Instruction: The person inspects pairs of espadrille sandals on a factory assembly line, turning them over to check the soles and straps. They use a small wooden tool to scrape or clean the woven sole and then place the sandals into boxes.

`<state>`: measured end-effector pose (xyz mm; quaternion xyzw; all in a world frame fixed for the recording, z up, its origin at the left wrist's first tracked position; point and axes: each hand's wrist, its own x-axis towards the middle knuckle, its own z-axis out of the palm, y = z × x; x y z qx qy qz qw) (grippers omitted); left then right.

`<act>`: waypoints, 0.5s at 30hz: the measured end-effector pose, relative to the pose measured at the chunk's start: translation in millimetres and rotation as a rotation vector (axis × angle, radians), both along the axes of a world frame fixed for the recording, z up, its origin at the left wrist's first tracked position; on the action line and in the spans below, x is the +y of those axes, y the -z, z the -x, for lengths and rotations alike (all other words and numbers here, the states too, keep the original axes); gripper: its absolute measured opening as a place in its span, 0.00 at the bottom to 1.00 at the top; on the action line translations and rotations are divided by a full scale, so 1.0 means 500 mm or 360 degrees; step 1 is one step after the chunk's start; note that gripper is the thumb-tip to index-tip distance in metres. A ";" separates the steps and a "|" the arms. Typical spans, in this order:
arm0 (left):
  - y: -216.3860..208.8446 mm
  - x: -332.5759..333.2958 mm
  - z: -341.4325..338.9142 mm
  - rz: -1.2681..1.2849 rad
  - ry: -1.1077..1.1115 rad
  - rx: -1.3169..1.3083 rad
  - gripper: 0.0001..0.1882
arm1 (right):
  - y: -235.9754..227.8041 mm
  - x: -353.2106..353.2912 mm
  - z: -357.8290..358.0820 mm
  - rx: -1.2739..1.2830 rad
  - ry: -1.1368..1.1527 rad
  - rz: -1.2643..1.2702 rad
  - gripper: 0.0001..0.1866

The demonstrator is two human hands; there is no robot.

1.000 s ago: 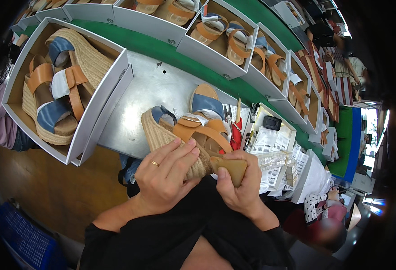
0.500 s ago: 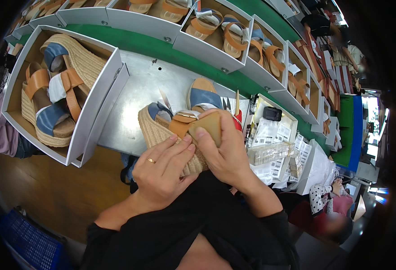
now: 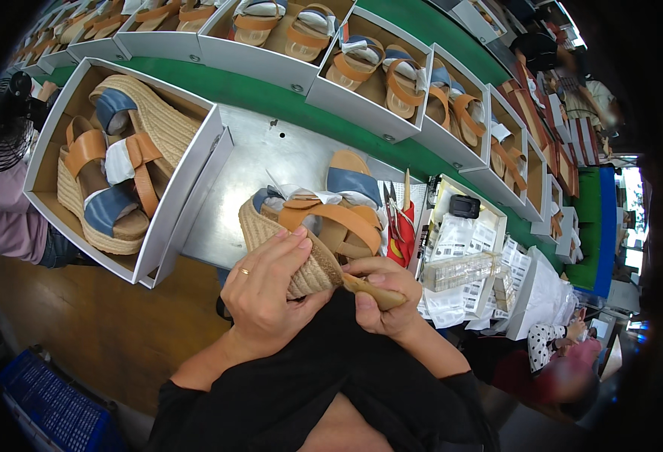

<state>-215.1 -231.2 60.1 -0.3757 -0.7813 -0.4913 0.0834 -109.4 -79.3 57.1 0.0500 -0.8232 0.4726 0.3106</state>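
A wedge sandal [image 3: 309,260] with a woven rope sole, tan straps and a blue strap is tilted on its side close to my body. My left hand [image 3: 269,290] grips it by the sole, fingers lying along the rope. Between thumb and fingers, my right hand [image 3: 384,294] pinches a flat yellowish-tan block [image 3: 376,292], its edge at the near end of the sole. Just behind, a second sandal [image 3: 352,179] lies on the metal tabletop [image 3: 248,162], partly hidden by the first.
An open white shoebox [image 3: 139,248] with a sandal pair stands at left. Right of the sandals are red-handled scissors [image 3: 400,233] and a tray [image 3: 493,207] of labels. Boxed sandals [image 3: 358,68] line a green surface [image 3: 267,79] behind. Other people sit at far left and right.
My right hand has moved the block from the tan strap down to the near end of the sole. The strap and buckle area is uncovered now. The whole view has shifted slightly.
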 end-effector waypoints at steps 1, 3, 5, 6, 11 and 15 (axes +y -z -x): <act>0.000 -0.001 0.000 -0.0008 -0.0005 -0.0013 0.31 | 0.000 -0.001 0.004 0.0039 -0.0003 -0.0016 0.16; -0.003 -0.002 0.003 -0.0013 -0.0001 0.0000 0.31 | -0.008 0.001 0.002 -0.0075 -0.0037 -0.0132 0.19; -0.003 0.000 0.003 0.0000 -0.0004 0.0052 0.32 | -0.022 -0.002 0.012 -0.0109 0.0041 -0.0298 0.21; -0.002 0.002 0.001 0.0019 -0.0007 0.0096 0.32 | -0.038 -0.009 0.033 -0.0091 0.0138 -0.0401 0.22; 0.003 0.002 0.009 -0.0014 0.0030 0.0069 0.34 | -0.067 -0.001 0.093 -0.0200 0.0499 -0.0162 0.21; 0.070 -0.030 0.046 -0.0472 0.0011 -0.0154 0.41 | -0.074 0.079 0.034 -0.0300 0.1116 0.0688 0.15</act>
